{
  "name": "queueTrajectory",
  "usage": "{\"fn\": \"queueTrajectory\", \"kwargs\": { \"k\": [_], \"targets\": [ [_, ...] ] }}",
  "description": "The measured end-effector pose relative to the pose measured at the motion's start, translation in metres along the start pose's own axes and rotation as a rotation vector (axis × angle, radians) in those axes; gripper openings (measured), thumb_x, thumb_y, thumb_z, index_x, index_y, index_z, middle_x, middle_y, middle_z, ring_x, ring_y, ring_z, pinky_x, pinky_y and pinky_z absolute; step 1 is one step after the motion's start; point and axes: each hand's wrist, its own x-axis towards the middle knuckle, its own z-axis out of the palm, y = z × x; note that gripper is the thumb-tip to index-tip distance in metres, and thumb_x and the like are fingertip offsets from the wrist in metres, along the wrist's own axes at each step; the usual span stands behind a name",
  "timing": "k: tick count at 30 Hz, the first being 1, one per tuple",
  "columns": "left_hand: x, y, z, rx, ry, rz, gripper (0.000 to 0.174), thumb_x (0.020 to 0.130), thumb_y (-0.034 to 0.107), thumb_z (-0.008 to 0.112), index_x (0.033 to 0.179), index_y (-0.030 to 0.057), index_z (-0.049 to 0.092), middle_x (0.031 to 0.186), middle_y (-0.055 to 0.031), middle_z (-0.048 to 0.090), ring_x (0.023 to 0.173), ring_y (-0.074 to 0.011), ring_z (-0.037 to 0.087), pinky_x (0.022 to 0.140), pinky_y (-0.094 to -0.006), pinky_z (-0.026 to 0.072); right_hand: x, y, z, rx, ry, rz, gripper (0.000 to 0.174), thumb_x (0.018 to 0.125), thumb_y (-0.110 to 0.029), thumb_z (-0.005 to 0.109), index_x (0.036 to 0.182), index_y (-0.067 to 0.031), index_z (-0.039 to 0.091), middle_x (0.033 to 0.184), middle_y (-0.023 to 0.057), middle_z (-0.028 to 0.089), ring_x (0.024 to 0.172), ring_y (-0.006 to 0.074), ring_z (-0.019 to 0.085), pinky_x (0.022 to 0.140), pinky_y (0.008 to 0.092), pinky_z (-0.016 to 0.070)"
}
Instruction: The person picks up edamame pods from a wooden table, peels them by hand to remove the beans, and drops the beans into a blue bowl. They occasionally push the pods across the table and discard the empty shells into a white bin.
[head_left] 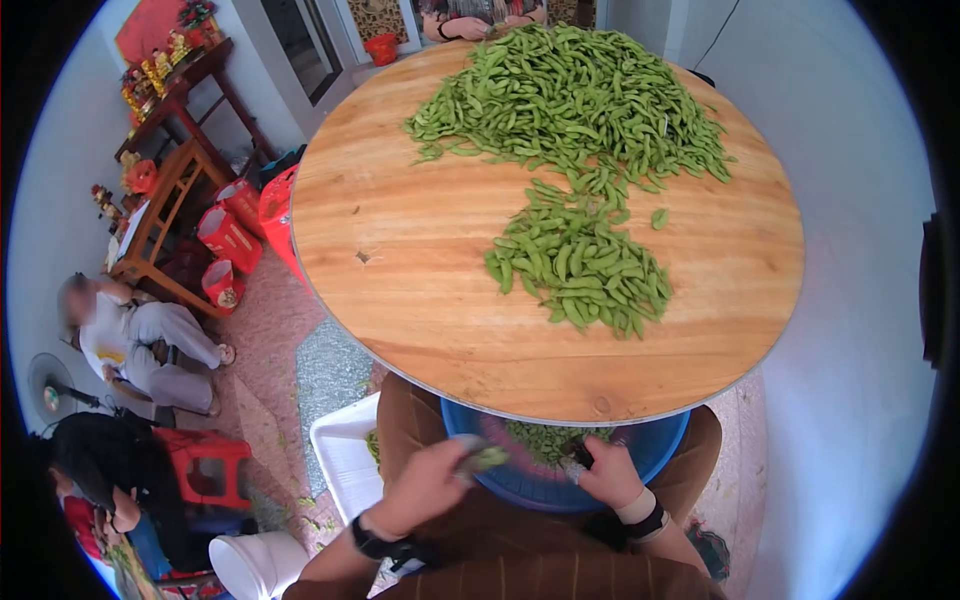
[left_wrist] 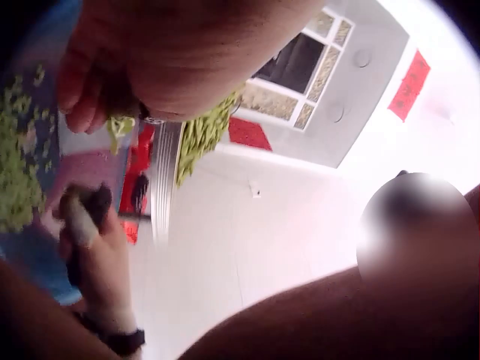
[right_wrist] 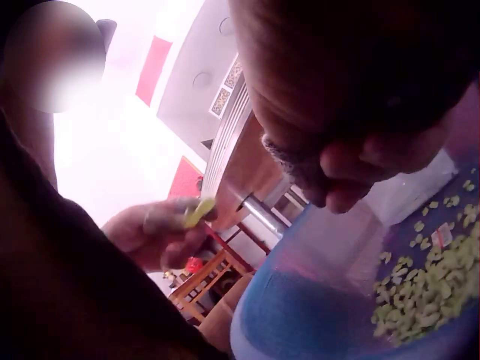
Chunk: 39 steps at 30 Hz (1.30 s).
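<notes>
The left hand (head_left: 430,485) pinches green pods (head_left: 488,459) over the left rim of a blue basin (head_left: 520,497); in the right wrist view a pod (right_wrist: 199,213) shows at its fingertips. Over the basin's right part is the right hand (head_left: 610,475), its fingers curled and a dark covering near the thumb; whether it holds something cannot be made out. Shelled beans (right_wrist: 427,292) lie in the basin. On the round wooden table (head_left: 400,300) are a large heap of pods (head_left: 580,100) and a smaller pile (head_left: 590,265).
A white tray (head_left: 345,455) stands left of the basin, with a white bucket (head_left: 255,562) further down. Two people sit at the left, near a red stool (head_left: 205,460). Another person's hands (head_left: 470,27) are at the table's far edge. Red containers (head_left: 228,238) stand by a wooden chair.
</notes>
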Motion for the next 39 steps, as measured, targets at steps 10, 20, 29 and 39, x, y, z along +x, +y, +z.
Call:
{"fn": "queueTrajectory", "kwargs": {
  "k": [10,20,29,39],
  "targets": [
    [0.03,0.066,-0.079,0.678,0.249,0.067,0.02,0.077,0.008,0.062,0.097,0.0053,0.065,0.099,-0.0164,0.062,0.085,-0.0355,0.061,0.074,-0.0414,0.0505,0.001,0.017,-0.001,-0.062,-0.018,-0.028,0.023,0.072,-0.018,0.062,0.084,0.0002,0.056,0.069,0.0234,0.058,0.07,0.0428,0.059,0.063,0.0471,0.0482],
    [0.177,0.057,-0.059,0.74,0.255,0.415,0.025,0.075,0.001,0.057,0.099,0.0026,0.062,0.089,-0.0167,0.059,0.084,-0.0373,0.058,0.073,-0.0418,0.0488,-0.012,0.011,-0.017,0.03,0.041,0.005,0.022,0.074,-0.018,0.063,0.081,0.0008,0.055,0.072,0.0253,0.058,0.072,0.0436,0.058,0.063,0.0474,0.048],
    [0.129,0.082,-0.038,0.348,0.418,0.321,0.02,0.083,0.005,0.06,0.103,0.0004,0.059,0.084,-0.0125,0.061,0.075,-0.0232,0.059,0.065,-0.0344,0.0479,-0.019,0.017,-0.012,0.103,0.076,0.039,0.025,0.077,-0.016,0.06,0.09,0.0031,0.05,0.071,0.0256,0.06,0.069,0.0441,0.059,0.061,0.0475,0.0486],
    [0.057,0.079,0.018,-0.547,-0.422,-0.032,0.021,0.093,0.009,0.055,0.114,0.0046,0.057,0.084,0.0031,0.056,0.073,-0.0038,0.05,0.061,-0.0185,0.0397,-0.032,-0.04,-0.062,0.902,-0.098,0.196,0.015,0.093,-0.01,0.047,0.104,-0.0012,0.05,0.072,0.0036,0.061,0.055,0.0083,0.057,0.048,0.0235,0.0474]
  ]
}}
